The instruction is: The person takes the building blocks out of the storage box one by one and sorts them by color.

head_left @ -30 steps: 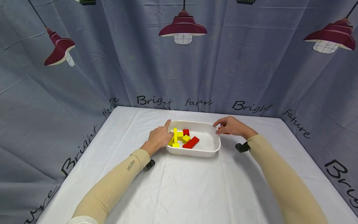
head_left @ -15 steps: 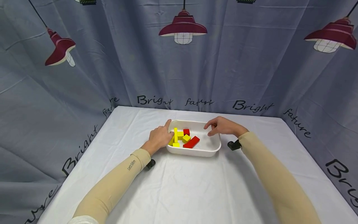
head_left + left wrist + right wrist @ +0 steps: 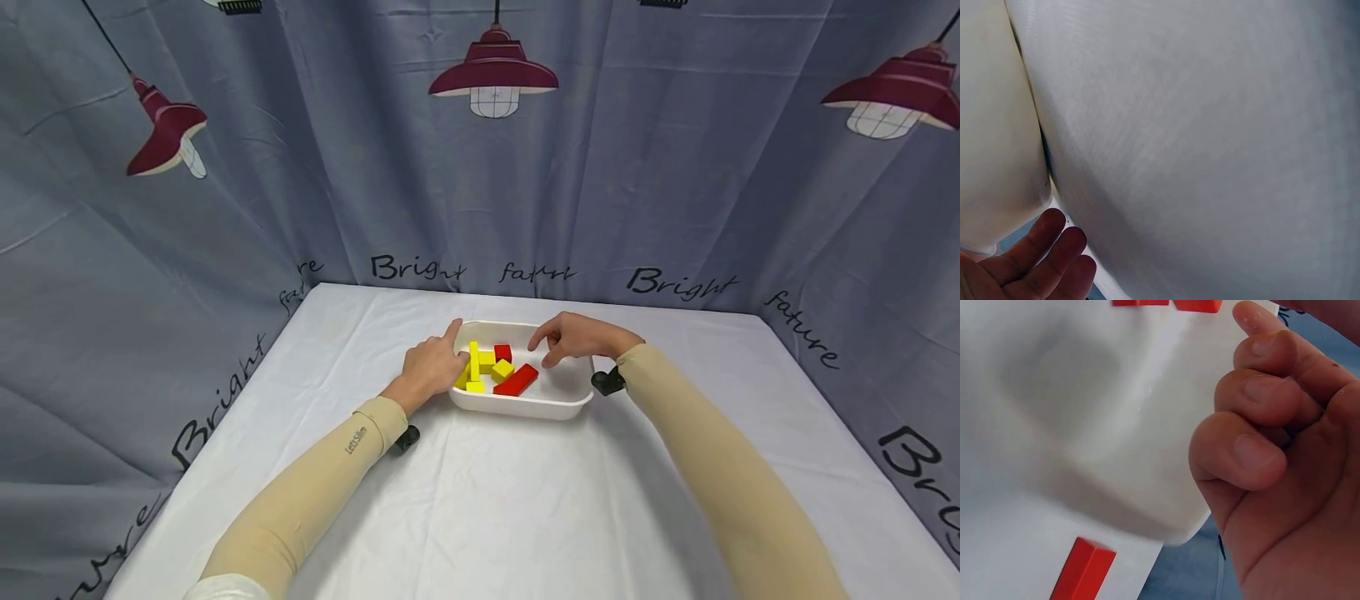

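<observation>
A white plastic tray holds several yellow and red blocks, mostly at its left end. Among them are a thin yellow bar, a yellow cube, a red cube and a long red block. My left hand holds the tray's left end, thumb over the rim and index finger along it. Over the tray's right half hovers my right hand, holding nothing; thumb and index finger are apart, the other fingers curled. Outside the tray, another red block shows in the right wrist view.
White cloth covers the table around the tray. A grey curtain with printed lamps hangs behind the table and along its sides. Each wrist carries a small black camera, as on the right wrist camera.
My right hand has moved left from the tray's right rim to above its inside, nearer the blocks. The red block outside is now hidden in the head view. My left hand stays put.
</observation>
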Available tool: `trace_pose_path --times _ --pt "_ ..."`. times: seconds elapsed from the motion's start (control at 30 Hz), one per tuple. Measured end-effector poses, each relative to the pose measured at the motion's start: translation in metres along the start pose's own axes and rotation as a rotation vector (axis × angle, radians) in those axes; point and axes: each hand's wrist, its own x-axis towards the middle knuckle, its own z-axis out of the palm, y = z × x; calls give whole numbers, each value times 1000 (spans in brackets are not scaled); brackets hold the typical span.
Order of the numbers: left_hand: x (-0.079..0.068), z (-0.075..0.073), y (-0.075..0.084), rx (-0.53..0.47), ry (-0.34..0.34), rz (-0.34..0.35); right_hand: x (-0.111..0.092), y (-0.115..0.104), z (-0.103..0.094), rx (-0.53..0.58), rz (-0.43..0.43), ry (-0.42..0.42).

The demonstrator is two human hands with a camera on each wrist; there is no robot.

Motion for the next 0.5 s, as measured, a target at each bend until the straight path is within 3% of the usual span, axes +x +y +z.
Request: trace_pose_path --times 0.3,0.5 --pt "0 1 0 -5 18 -4 16 -12 -1 -37 15 -67" --pt "0 0 0 0 9 -1 25 -10 4 6 46 -107"
